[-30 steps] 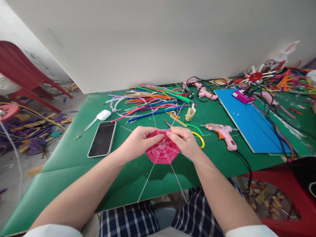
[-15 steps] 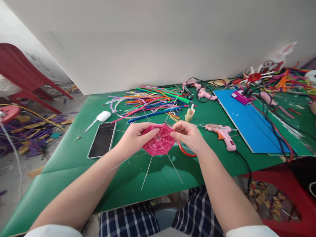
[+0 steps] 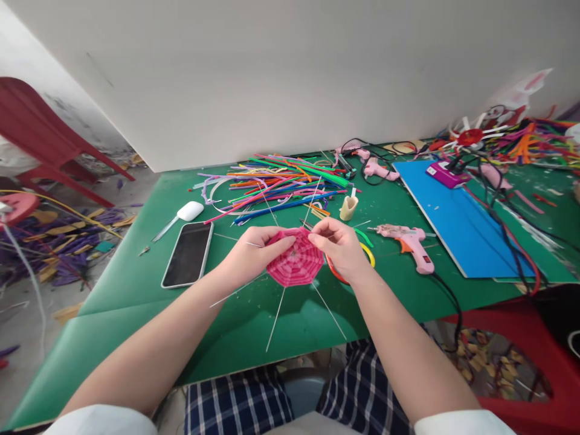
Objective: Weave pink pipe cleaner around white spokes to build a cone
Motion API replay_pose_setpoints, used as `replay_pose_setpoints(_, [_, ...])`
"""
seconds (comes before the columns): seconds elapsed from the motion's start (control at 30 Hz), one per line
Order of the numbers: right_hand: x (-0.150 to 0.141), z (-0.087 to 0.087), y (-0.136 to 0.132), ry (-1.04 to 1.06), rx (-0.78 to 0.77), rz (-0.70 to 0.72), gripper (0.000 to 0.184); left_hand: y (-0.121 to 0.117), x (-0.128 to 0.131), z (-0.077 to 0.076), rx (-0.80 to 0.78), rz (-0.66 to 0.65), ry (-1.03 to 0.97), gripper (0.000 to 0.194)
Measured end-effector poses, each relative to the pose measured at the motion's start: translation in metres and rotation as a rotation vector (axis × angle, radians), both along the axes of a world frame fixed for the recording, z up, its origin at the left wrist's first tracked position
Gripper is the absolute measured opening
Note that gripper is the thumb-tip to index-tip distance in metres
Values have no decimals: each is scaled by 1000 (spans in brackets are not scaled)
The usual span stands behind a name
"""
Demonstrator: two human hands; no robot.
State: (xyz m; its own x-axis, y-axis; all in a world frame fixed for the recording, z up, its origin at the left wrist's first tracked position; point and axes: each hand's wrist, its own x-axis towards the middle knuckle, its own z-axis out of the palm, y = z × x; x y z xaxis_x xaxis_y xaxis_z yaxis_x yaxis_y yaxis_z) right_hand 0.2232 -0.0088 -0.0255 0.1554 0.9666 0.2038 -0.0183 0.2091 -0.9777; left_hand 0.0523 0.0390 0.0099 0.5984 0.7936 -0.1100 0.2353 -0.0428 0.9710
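Note:
Held above the green tabletop is a pink woven octagonal disc (image 3: 295, 266), with thin pale wire spokes sticking out all round it. My left hand (image 3: 256, 251) is closed on its left edge, thumb lying over the upper face. At the upper right rim, my right hand (image 3: 338, 246) pinches the disc or its pink strand between thumb and fingers; which of these is hidden. Behind the right hand lie scissors with orange and yellow handles (image 3: 372, 256), partly covered by it.
Colourful pipe cleaners (image 3: 281, 187) are heaped behind the hands. A phone (image 3: 186, 255) and a white spoon-like item (image 3: 190, 211) lie left. To the right are a small cream holder (image 3: 348, 207), a pink glue gun (image 3: 410, 241), a blue board (image 3: 462, 223) and a purple power block (image 3: 446, 174).
The disc has turned a little and shifted slightly right with my left hand. My right hand has moved up and left along the rim, exposing more of the scissor handles.

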Motion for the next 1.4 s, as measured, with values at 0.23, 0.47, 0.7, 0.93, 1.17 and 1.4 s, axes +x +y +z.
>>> replay_pose_setpoints(0.23, [2,3,-1,-98,-40,-2,15,2,0,1,21,10,25,32])
replay_pose_setpoints(0.47, [1,0,-1,-48,-66,59,17,2,1,-2,45,-34,56,32])
replay_pose_setpoints(0.7, [0,-4,1,7,-29,67,13,3,1,-4,71,-67,57,32])
replay_pose_setpoints(0.93, [-2,-2,0,30,-39,54,11,1,0,-5,138,-77,91,33])
replay_pose_setpoints(1.17, [-3,-7,3,56,-62,12,14,2,2,-7,127,-87,97,37])
replay_pose_setpoints(1.4, [9,-6,4,57,-131,41,21,12,-4,-13,-165,-227,112,39])
